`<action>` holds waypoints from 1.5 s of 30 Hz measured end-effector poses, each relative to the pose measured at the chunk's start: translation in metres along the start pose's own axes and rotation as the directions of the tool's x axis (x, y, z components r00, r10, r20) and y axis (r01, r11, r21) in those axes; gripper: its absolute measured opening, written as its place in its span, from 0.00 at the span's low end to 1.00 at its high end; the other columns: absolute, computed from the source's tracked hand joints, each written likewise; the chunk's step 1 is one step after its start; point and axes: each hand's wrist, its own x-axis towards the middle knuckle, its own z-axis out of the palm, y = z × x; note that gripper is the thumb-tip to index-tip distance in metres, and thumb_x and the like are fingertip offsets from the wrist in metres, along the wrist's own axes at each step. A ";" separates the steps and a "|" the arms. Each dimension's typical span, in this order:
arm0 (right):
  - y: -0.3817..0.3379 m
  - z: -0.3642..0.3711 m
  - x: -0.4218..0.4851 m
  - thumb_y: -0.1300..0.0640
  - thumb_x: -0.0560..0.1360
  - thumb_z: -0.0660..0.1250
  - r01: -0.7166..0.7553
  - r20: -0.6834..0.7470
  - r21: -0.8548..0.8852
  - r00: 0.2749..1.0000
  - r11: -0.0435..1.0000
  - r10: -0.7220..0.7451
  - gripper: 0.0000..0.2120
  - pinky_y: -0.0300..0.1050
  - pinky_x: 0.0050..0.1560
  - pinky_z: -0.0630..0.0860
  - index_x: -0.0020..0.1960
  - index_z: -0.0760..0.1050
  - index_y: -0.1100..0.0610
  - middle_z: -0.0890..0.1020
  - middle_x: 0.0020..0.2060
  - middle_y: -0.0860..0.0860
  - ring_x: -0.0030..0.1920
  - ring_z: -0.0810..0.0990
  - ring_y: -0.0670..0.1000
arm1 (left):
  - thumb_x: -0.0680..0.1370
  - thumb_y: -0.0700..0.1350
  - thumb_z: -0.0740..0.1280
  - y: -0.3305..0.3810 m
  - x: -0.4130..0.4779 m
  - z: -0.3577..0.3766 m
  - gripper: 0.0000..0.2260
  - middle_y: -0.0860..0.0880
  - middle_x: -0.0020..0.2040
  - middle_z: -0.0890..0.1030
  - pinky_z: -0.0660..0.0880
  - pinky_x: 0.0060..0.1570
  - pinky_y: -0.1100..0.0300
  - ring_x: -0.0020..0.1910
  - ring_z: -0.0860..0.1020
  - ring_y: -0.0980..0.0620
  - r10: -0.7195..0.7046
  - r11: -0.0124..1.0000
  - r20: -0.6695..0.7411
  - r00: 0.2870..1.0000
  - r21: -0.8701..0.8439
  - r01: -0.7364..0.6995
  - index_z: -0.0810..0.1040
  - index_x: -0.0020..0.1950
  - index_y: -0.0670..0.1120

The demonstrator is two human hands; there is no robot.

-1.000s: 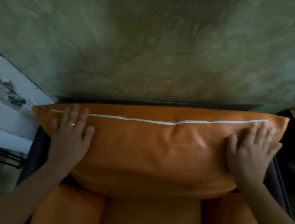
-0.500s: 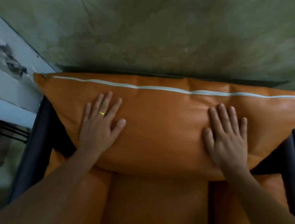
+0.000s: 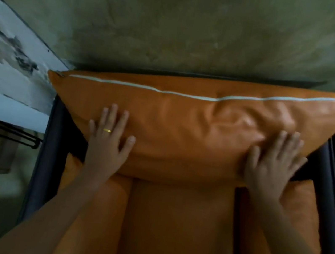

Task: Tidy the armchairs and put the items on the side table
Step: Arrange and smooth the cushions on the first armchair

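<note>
A large orange back cushion (image 3: 183,134) with a pale zip line along its top leans against the back of an armchair. Below it lies the orange seat cushion (image 3: 176,228), held in a dark chair frame (image 3: 47,151). My left hand (image 3: 108,141), with a gold ring, presses flat on the cushion's lower left, fingers straight and spread. My right hand (image 3: 273,164) presses flat on its lower right, and the leather is creased above the fingers. Neither hand holds anything.
A greenish mottled wall (image 3: 179,22) rises right behind the chair. At the left are a white worn wall section (image 3: 5,68) and a thin black metal frame (image 3: 6,131) over a brown surface. Dark space lies to the right of the chair.
Both hands slid from the cushion's upper corners down to its lower part. The right hand then shifted outward to the right, and creases formed above it.
</note>
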 end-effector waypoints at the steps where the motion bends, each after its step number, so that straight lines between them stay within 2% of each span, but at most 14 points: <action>1: -0.011 0.006 -0.013 0.44 0.79 0.55 0.098 0.021 -0.002 0.995 0.995 -0.098 0.35 0.66 0.78 0.44 0.82 0.51 0.57 0.49 0.81 0.58 0.81 0.45 0.58 | 0.82 0.56 0.57 0.016 -0.007 0.011 0.27 0.45 0.82 0.55 0.48 0.76 0.37 0.81 0.51 0.45 0.095 0.995 -0.001 0.995 0.004 -0.095 0.59 0.80 0.50; 5: -0.050 0.041 -0.052 0.42 0.81 0.56 0.526 0.104 0.059 0.842 0.849 -0.529 0.33 0.62 0.78 0.42 0.81 0.53 0.53 0.52 0.81 0.53 0.81 0.47 0.56 | 0.82 0.53 0.61 0.071 -0.011 0.055 0.23 0.47 0.80 0.61 0.53 0.73 0.32 0.79 0.58 0.48 0.350 0.937 -0.057 0.935 0.021 -0.349 0.66 0.77 0.51; 7: -0.044 0.056 -0.049 0.39 0.82 0.55 0.585 0.146 0.010 0.801 0.811 -0.580 0.33 0.60 0.79 0.44 0.82 0.51 0.50 0.51 0.81 0.51 0.81 0.47 0.54 | 0.82 0.57 0.60 0.079 -0.004 0.073 0.25 0.50 0.80 0.58 0.49 0.74 0.33 0.80 0.55 0.49 0.366 0.926 -0.022 0.930 0.102 -0.362 0.62 0.79 0.54; 13: -0.009 0.061 -0.005 0.37 0.81 0.57 0.613 0.208 -0.085 0.782 0.786 -0.587 0.32 0.51 0.78 0.40 0.81 0.51 0.44 0.51 0.82 0.48 0.81 0.44 0.51 | 0.82 0.63 0.54 0.042 0.022 0.075 0.30 0.52 0.82 0.50 0.46 0.77 0.46 0.81 0.49 0.50 0.376 0.888 0.099 0.921 0.246 -0.389 0.50 0.81 0.58; 19: 0.051 0.019 0.016 0.34 0.80 0.55 0.454 0.192 -0.155 0.885 0.877 -0.424 0.35 0.58 0.79 0.40 0.82 0.49 0.46 0.52 0.82 0.49 0.81 0.45 0.53 | 0.83 0.62 0.52 -0.018 -0.001 0.030 0.29 0.49 0.82 0.49 0.47 0.77 0.40 0.81 0.48 0.47 0.110 0.956 0.065 0.992 0.265 -0.124 0.51 0.82 0.55; 21: 0.058 0.014 0.010 0.34 0.81 0.55 0.300 0.160 -0.117 0.946 0.947 -0.281 0.35 0.61 0.77 0.37 0.82 0.47 0.46 0.49 0.82 0.49 0.81 0.42 0.55 | 0.84 0.61 0.53 -0.024 -0.017 0.025 0.28 0.47 0.82 0.49 0.46 0.75 0.37 0.81 0.47 0.44 -0.074 0.980 0.016 0.997 0.185 0.069 0.51 0.82 0.54; 23: 0.057 0.016 -0.010 0.33 0.81 0.54 0.041 0.064 0.028 0.997 0.999 -0.042 0.37 0.66 0.77 0.39 0.82 0.45 0.48 0.46 0.82 0.53 0.81 0.42 0.60 | 0.84 0.60 0.53 -0.017 -0.042 0.029 0.29 0.44 0.82 0.46 0.50 0.75 0.33 0.81 0.47 0.42 -0.343 0.939 -0.088 0.935 -0.012 0.343 0.47 0.82 0.53; 25: 0.043 0.024 -0.041 0.33 0.80 0.55 -0.136 -0.040 0.264 0.988 0.955 0.151 0.40 0.68 0.77 0.46 0.82 0.45 0.54 0.45 0.80 0.63 0.80 0.44 0.67 | 0.85 0.58 0.55 0.005 -0.072 0.042 0.30 0.40 0.82 0.46 0.58 0.72 0.33 0.80 0.50 0.40 -0.498 0.861 -0.183 0.847 -0.220 0.459 0.45 0.82 0.51; 27: 0.016 0.040 -0.076 0.35 0.80 0.58 -0.104 -0.057 0.365 0.989 0.925 0.133 0.41 0.67 0.77 0.49 0.82 0.48 0.57 0.46 0.79 0.67 0.79 0.45 0.70 | 0.85 0.56 0.58 0.041 -0.090 0.065 0.31 0.38 0.81 0.46 0.60 0.71 0.34 0.80 0.51 0.40 -0.499 0.846 -0.189 0.846 -0.319 0.428 0.47 0.82 0.48; 30: -0.017 0.077 -0.106 0.36 0.79 0.63 0.097 -0.014 0.313 0.995 0.945 -0.098 0.40 0.69 0.75 0.46 0.82 0.50 0.51 0.48 0.80 0.63 0.78 0.42 0.71 | 0.83 0.59 0.59 0.091 -0.088 0.108 0.33 0.39 0.82 0.48 0.56 0.73 0.32 0.81 0.48 0.39 -0.370 0.901 -0.150 0.917 -0.298 0.315 0.50 0.82 0.48; 34: -0.008 0.120 -0.081 0.31 0.76 0.61 0.106 -0.028 0.234 0.994 0.966 -0.102 0.42 0.72 0.74 0.45 0.81 0.52 0.51 0.53 0.81 0.59 0.79 0.46 0.69 | 0.80 0.66 0.57 0.093 -0.060 0.153 0.36 0.44 0.82 0.49 0.58 0.74 0.37 0.81 0.46 0.42 -0.449 0.862 -0.159 0.879 -0.334 0.380 0.52 0.82 0.49; 37: 0.010 0.129 -0.078 0.31 0.77 0.59 0.089 0.001 0.217 0.996 0.972 -0.091 0.42 0.71 0.75 0.43 0.82 0.52 0.52 0.54 0.81 0.57 0.80 0.47 0.63 | 0.80 0.65 0.57 0.080 -0.061 0.166 0.36 0.43 0.82 0.50 0.51 0.77 0.52 0.81 0.47 0.42 -0.449 0.865 -0.172 0.877 -0.330 0.378 0.51 0.81 0.48; 41: 0.036 0.118 -0.084 0.34 0.79 0.59 0.124 0.072 0.161 0.988 0.979 -0.137 0.39 0.69 0.75 0.41 0.82 0.48 0.50 0.50 0.81 0.51 0.81 0.47 0.58 | 0.83 0.59 0.59 0.063 -0.082 0.154 0.32 0.45 0.82 0.49 0.47 0.72 0.73 0.81 0.46 0.47 -0.410 0.880 -0.111 0.905 -0.310 0.361 0.51 0.82 0.49; 45: 0.068 0.090 -0.089 0.42 0.80 0.62 0.105 0.174 0.139 0.976 0.985 -0.129 0.38 0.66 0.78 0.46 0.82 0.44 0.47 0.44 0.81 0.46 0.81 0.41 0.55 | 0.84 0.53 0.60 0.047 -0.099 0.130 0.30 0.54 0.82 0.42 0.59 0.69 0.63 0.80 0.41 0.55 -0.329 0.925 -0.037 0.944 -0.212 0.315 0.49 0.82 0.53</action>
